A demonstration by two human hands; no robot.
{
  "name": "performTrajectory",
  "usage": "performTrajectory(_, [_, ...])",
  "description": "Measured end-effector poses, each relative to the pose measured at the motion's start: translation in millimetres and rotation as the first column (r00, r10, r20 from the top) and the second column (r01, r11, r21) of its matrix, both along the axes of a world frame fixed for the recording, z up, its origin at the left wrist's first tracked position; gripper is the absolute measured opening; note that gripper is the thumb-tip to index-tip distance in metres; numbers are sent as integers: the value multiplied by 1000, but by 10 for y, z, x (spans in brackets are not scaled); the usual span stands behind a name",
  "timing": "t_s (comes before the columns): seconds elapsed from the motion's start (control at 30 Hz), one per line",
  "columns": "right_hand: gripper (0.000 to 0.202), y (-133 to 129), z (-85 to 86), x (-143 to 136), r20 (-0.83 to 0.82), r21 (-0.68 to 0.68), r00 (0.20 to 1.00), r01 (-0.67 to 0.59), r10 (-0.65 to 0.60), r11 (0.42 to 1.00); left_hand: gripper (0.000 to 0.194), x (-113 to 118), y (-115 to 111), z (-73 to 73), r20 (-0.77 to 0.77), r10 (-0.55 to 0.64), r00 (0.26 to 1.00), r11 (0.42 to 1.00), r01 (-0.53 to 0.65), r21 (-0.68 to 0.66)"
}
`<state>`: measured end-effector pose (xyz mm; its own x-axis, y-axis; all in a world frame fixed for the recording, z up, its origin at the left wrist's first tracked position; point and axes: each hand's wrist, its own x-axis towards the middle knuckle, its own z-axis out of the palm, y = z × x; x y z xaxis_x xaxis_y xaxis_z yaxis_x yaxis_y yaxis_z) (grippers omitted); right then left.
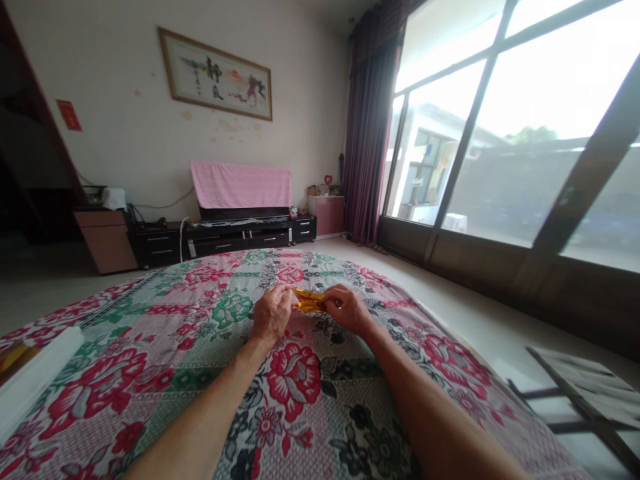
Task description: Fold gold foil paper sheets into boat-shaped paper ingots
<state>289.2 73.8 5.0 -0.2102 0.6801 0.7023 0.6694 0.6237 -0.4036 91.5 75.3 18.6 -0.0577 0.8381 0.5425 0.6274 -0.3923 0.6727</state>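
Observation:
A small shiny yellow-gold wrapper packet is stretched between my two hands, over the far half of the cloth-covered table. My left hand grips its left end, with fingers closed. On the other end, my right hand pinches the packet between curled fingers and thumb. What the packet contains cannot be made out. Beneath both hands lies the floral tablecloth, patterned in red, green and black.
A white box with something yellow-brown in it sits at the table's left edge. To the right stands a low stool on the floor. Beyond the table are a black TV cabinet, a pink cloth and large windows.

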Motion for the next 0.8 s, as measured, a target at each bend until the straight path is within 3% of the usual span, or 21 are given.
performTrajectory(0.1, [19, -5, 4, -37, 15, 5, 1000, -27, 27, 1000, 29, -58, 23, -2, 31, -21, 999, 1000, 21, 3])
performTrajectory(0.2, [20, -30, 27, -103, 33, 0, 997, -68, 68, 998, 31, -126, 75, -23, 98, -23, 995, 996, 32, -84])
performTrajectory(0.37, [18, -70, 52, -176, 63, -20, 993, -98, 99, 995, 34, -204, 160, -122, 202, -176, 963, 953, 218, -209])
performTrajectory(0.5, [18, -73, 52, -176, 76, -49, 995, -67, 71, 997, 26, -215, 138, -140, 196, -218, 956, 942, 259, -213])
performTrajectory(0.8, [17, -59, 46, -201, 22, -41, 998, -59, 60, 997, 24, -233, -20, 18, 65, -260, 963, 946, 268, -184])
